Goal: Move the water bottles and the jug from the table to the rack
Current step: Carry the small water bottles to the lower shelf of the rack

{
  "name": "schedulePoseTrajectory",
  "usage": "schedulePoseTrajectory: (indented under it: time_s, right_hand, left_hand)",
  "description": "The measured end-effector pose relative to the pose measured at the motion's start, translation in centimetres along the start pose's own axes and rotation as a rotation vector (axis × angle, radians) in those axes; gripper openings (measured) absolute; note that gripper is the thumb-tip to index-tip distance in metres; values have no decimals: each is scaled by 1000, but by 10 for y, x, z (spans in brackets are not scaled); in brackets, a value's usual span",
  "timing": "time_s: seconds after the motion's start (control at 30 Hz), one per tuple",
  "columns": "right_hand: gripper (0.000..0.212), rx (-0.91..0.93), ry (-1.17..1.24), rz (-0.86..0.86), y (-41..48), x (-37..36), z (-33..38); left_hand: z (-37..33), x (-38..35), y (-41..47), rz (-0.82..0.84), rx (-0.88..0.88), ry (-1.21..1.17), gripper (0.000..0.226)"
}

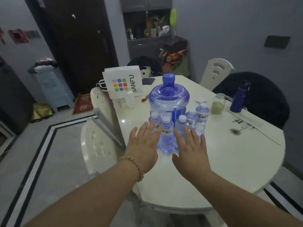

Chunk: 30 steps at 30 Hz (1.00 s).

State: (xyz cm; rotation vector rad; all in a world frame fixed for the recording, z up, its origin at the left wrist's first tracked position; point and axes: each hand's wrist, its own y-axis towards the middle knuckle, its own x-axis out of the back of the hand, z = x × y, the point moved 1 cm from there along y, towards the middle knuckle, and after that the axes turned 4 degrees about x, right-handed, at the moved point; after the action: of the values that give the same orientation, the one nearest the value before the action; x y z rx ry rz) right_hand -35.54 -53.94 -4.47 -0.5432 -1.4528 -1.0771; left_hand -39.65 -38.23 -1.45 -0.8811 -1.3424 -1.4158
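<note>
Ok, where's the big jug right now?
The jug stands upright mid-table in the head view, directly behind the cluster of small water bottles, with the white shopping bag behind it to the left.

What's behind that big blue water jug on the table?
Behind the jug stand a white paper bag and a small dark flat item near the table edge. Whatever sits directly behind the jug's body is hidden.

Dim grey walls (229, 30), dark door (73, 38), pale tiled floor (57, 153), cream chair (214, 72)
</note>
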Motion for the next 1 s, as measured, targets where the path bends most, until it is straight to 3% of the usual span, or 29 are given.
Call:
schedulePoseTrajectory:
  time_s: [0.23, 0.53, 0.7, 0.83, 0.93, 1.0]
  right_hand:
    - [80, -41, -69, 47, 79, -40, 10]
    - [83, -218, -315, 116, 130, -78, 42]
    - [72, -342, -383, 59, 132, -75, 66]
    - [63, -358, -257, -22, 111, -75, 92]
    - [61, -383, -291, 88, 93, -73, 107]
    - [60, -427, -305, 164, 81, -77, 114]
  left_hand:
    - [43, -61, 87, 73, -107, -60, 84]
    - [73, -121, 169, -13, -515, -151, 71]
    - [86, -131, 174, 21, -671, -362, 60]
    - [95, -124, 162, -10, -785, -454, 47]
    - [102, -118, 149, 74, -769, -468, 29]
    - [105, -119, 137, 116, -760, -440, 35]
